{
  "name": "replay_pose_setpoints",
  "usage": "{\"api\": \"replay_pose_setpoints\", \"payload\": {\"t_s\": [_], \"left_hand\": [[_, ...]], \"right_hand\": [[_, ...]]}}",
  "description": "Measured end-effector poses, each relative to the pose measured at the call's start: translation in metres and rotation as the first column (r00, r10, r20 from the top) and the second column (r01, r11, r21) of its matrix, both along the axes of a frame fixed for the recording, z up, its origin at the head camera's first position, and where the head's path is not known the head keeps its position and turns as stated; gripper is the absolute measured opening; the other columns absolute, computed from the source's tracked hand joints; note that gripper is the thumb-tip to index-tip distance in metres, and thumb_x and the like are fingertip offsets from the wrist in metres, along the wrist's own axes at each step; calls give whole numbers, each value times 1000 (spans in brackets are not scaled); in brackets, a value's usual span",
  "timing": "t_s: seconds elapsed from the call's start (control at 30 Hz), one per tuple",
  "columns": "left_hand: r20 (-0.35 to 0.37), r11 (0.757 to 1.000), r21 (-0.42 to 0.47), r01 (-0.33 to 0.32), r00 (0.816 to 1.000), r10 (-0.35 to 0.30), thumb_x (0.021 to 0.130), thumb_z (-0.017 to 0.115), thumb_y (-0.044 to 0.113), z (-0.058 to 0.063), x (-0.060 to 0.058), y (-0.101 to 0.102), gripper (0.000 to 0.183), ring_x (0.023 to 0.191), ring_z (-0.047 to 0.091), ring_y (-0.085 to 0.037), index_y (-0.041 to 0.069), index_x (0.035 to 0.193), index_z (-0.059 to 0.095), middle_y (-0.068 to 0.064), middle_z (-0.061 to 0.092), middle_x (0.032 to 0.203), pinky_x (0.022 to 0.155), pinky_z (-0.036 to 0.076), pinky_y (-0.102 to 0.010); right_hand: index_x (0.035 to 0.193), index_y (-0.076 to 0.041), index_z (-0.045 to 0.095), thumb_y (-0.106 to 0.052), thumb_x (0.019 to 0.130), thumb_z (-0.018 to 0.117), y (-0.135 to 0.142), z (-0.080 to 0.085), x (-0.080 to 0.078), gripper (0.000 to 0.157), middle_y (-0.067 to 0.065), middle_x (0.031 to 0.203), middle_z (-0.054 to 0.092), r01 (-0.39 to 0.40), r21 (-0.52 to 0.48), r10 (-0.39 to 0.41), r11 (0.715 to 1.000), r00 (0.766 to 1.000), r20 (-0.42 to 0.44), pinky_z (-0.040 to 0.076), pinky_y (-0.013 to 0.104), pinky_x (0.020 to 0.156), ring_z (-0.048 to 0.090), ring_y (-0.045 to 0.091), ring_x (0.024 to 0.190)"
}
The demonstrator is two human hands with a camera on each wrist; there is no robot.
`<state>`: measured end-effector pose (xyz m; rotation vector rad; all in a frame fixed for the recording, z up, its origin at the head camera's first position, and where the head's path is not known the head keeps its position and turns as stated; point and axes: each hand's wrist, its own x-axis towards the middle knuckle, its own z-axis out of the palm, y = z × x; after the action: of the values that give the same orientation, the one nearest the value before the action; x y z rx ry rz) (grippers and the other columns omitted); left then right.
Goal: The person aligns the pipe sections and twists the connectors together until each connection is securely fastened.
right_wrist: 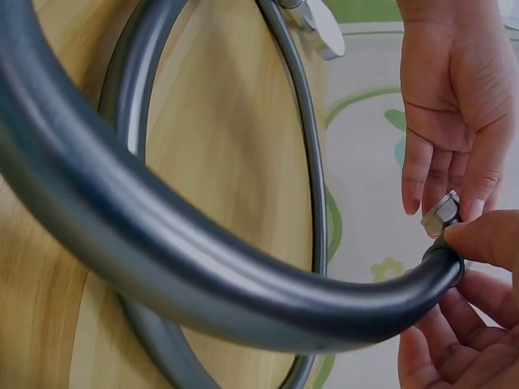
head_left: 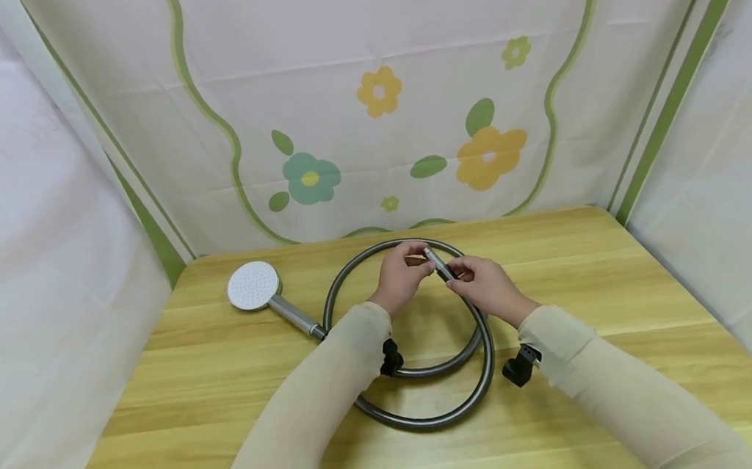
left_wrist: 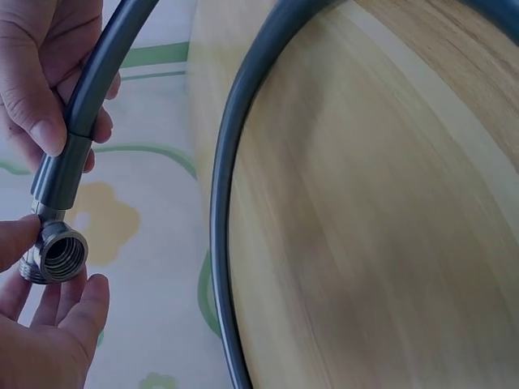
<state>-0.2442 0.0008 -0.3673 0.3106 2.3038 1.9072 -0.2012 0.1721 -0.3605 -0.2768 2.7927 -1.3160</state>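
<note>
A hand shower [head_left: 254,284] with a round white face and grey handle lies on the left of the table. Its dark grey shower hose [head_left: 440,422] loops across the middle. The raised free end carries a dark sleeve [left_wrist: 63,174] and a shiny metal connector [left_wrist: 61,253] with a threaded opening. My left hand [head_left: 400,273] pinches this connector between thumb and fingertips. Just below it, my right hand [head_left: 486,285] grips the sleeve with thumb and fingers. In the right wrist view, the connector [right_wrist: 443,212] shows between both hands, partly covered by fingers.
The wood-grain table [head_left: 590,262] ends at a white fabric backdrop [head_left: 334,39] with printed flowers. White fabric panels [head_left: 38,239] rise at both sides. Hose coils lie beneath my forearms. A black wrist camera [head_left: 520,365] is strapped at the right cuff.
</note>
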Motion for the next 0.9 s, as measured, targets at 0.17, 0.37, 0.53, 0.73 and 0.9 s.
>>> {"api": "replay_pose_setpoints", "payload": {"t_s": [0.17,0.37,0.53,0.73,0.9], "left_hand": [[-1,1000,-5,3,1000,-3,89,69,3,-2,-4,1,36,101,64,-24,4,124,61,-11,60,119,80,56,-29],[-4,1000,-15,11,1000,-11,89,67,2,-4,-7,3,36,103,63,-28,2,125,60,-13,60,120,80,56,-30],[-9,1000,-25,15,1000,-15,89,68,1,-7,-11,3,37,105,62,-31,1,125,60,-15,59,121,81,56,-31],[0,998,-54,9,1000,-9,89,69,2,-10,-15,4,39,105,62,-28,2,126,59,-13,59,123,81,56,-32],[9,998,-68,5,1000,-5,89,69,3,-12,-17,4,39,104,62,-24,4,127,60,-11,59,124,81,56,-31]], "right_hand": [[124,3,60,-12,94,62,0,-1,-4,34,17,111,67,7,10,-7,1000,1000,27,56,38,76,65,29,98],[125,2,59,-12,94,62,1,-4,-8,34,17,113,67,14,19,-15,1000,999,38,56,38,76,65,29,99],[123,4,60,-10,94,61,1,-5,-11,32,18,111,67,3,26,-4,1000,1000,23,56,39,77,65,31,99],[122,4,60,-8,94,61,3,-8,-16,31,19,112,66,-1,34,0,999,1000,29,56,39,78,65,31,99],[123,5,59,-8,94,60,4,-10,-19,31,19,112,66,-3,36,2,999,999,32,56,39,78,65,31,99]]}}
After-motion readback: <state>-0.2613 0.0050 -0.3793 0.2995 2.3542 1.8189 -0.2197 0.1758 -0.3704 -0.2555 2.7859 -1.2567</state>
